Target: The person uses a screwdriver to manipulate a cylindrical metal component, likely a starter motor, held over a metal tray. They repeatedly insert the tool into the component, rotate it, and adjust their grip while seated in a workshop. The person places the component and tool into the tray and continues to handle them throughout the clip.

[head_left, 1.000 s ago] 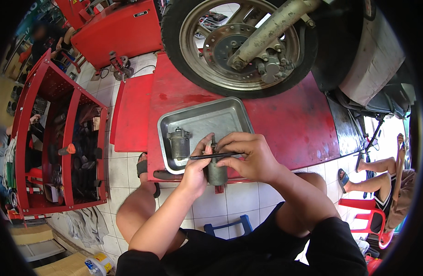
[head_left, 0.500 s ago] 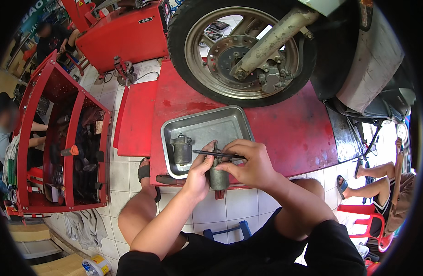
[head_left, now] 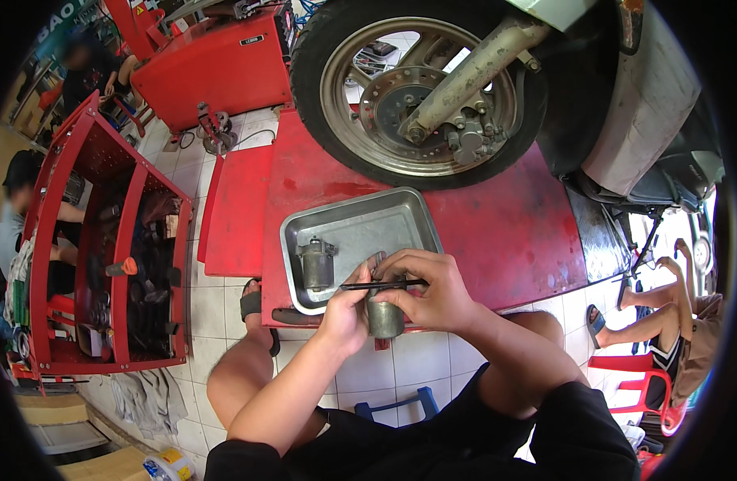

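Observation:
My left hand (head_left: 346, 321) is closed round a grey cylindrical starter motor (head_left: 386, 319), held upright over the near edge of the red platform. Its upper end is partly hidden by my fingers. In my right hand (head_left: 429, 290) are thin black tweezers (head_left: 359, 286), lying level across the top of the motor; their tips reach to my left thumb. My right fingers also rest against the motor's upper part. A second, similar starter motor (head_left: 316, 264) stands in the left part of a metal tray (head_left: 286, 240), just beyond my left hand.
The red platform (head_left: 496, 240) bears the tray and a motorcycle's front wheel (head_left: 302, 104). Left stands a red tool rack (head_left: 136, 240); behind it are two people. A blue stool (head_left: 396, 407) is below me. At right, a person sits by a red chair (head_left: 625, 377).
Both hands and the motor have lowered slightly toward me. The tweezers have turned from slanting to nearly level. A person at the right has shifted their hands.

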{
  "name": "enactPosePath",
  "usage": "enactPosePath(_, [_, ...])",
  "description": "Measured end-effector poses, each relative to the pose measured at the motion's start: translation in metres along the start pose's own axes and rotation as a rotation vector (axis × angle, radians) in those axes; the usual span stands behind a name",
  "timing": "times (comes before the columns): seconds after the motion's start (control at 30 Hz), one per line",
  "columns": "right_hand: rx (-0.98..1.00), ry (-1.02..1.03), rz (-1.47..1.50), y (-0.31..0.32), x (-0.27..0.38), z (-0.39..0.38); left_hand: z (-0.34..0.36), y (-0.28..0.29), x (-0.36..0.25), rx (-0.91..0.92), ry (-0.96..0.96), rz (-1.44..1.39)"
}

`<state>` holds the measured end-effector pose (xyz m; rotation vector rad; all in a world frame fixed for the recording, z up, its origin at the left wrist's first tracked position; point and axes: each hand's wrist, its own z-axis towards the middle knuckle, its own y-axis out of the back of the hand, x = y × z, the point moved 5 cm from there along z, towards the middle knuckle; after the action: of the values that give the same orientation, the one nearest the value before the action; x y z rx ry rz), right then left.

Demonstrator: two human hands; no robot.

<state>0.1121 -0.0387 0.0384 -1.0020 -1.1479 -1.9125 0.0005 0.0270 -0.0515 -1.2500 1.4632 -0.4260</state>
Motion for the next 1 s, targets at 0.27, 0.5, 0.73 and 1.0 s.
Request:
enactPosePath(0.27, [-0.039, 0.049, 0.026, -0.0005, 0.0013, 0.0014, -0.0058, -0.0034, -0.0027, -0.055, 0.014, -0.023])
enactPosePath(0.5, [-0.02, -0.006, -0.031, 0.0009, 0.0007, 0.0018, -0.0063, -0.003, -0.0022, -0.045, 0.044, -0.004])
enactPosePath(0.73, [-0.023, -0.003, -0.037, 0.0005, 0.0012, 0.0009, -0.0065, -0.0037, -0.0035, -0.004, 0.029, -0.035])
enactPosePath(1.0, [-0.03, 0.056, -0.032, -0.0011, 0.0009, 0.0003, -0.006, -0.0024, -0.0032, 0.037, -0.003, -0.037])
